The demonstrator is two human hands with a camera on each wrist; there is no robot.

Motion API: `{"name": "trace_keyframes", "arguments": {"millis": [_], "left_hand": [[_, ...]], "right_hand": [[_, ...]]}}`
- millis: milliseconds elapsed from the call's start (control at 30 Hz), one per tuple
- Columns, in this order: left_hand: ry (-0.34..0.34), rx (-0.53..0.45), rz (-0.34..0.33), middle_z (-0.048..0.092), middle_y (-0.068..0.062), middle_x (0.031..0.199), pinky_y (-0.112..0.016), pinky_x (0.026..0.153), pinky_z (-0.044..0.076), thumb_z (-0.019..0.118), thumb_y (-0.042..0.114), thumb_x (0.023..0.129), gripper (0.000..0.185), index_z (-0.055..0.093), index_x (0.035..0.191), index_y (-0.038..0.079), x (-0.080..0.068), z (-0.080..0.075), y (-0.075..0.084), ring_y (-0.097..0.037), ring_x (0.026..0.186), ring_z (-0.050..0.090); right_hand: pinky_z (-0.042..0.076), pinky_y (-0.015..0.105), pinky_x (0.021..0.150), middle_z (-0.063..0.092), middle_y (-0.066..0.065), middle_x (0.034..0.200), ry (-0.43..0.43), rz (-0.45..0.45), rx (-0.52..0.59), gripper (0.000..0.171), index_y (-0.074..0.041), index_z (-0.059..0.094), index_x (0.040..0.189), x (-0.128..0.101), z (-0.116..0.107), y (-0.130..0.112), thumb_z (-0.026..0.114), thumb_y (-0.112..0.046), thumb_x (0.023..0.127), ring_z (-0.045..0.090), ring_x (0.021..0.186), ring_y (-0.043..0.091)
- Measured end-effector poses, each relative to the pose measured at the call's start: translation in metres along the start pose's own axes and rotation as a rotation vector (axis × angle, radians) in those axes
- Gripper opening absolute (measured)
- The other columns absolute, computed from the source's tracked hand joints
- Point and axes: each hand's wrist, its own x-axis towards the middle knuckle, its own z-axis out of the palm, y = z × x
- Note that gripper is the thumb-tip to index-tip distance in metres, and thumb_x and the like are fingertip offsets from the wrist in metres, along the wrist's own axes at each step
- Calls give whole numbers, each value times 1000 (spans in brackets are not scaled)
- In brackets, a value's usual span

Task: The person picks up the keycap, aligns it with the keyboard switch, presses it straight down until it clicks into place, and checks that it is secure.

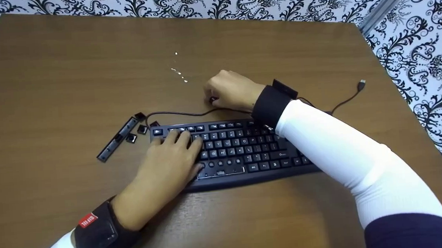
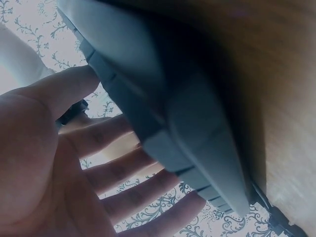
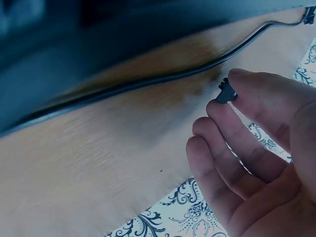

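A black keyboard (image 1: 225, 182) lies on the table, with bare round posts in place of keycaps along part of its lower rows. My left hand (image 1: 171, 160) rests on its left end with fingers spread over the keys; in the left wrist view, the fingertips and thumb touch the keys. Beyond the keyboard's back edge, my right hand (image 1: 236, 90) pinches a small black keycap (image 3: 227, 92) between thumb and index finger, its other fingers loosely bent. The right forearm crosses over the keyboard's right end and hides it.
Left of the keyboard lies a long black spacebar (image 1: 119, 138), upside down, with several loose keycaps (image 1: 131, 138) beside it. A cable (image 1: 189, 113) runs behind the keyboard to a USB plug (image 1: 361, 85) on the right. Small white bits (image 1: 179, 73) lie farther back on the table (image 1: 66, 80).
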Motion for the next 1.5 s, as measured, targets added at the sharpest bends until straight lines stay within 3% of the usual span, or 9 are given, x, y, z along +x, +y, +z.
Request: {"name": "trace_keyframes", "arguments": {"millis": [400,600,833,1167,1500], "left_hand": [[-15,4,-5,65,-15,119,-54,87,56,66,52,90,56,62,129,12,-1,1,-1,-35,112,62],[-13,4,-5,65,-15,119,-54,87,56,66,52,91,56,62,129,11,-1,2,-1,-35,112,62],[-28,19,-5,65,-15,121,-54,87,57,66,53,90,57,62,131,12,0,0,0,-35,114,63],[-5,14,2,66,-14,119,-54,87,57,68,52,90,57,63,129,11,1,2,-1,-35,113,63],[-40,8,-7,65,-15,122,-55,88,56,66,51,91,57,62,131,12,3,1,0,-36,116,62]], "right_hand": [[58,37,78,74,10,93,67,-99,73,14,-5,74,99,-28,-3,-15,72,-7,85,70,84,27],[56,40,75,72,10,90,113,-121,50,15,-7,73,99,-43,-3,-23,73,-18,90,66,81,25],[57,40,82,72,10,96,168,-162,13,16,-7,73,102,-64,-3,-33,73,-12,87,66,87,26],[59,31,79,71,7,97,239,-294,-6,19,-8,74,104,-102,13,-49,76,-11,85,65,87,21],[57,32,83,70,5,98,231,-315,-11,19,-9,75,105,-118,28,-53,76,-12,86,64,91,20]]}}
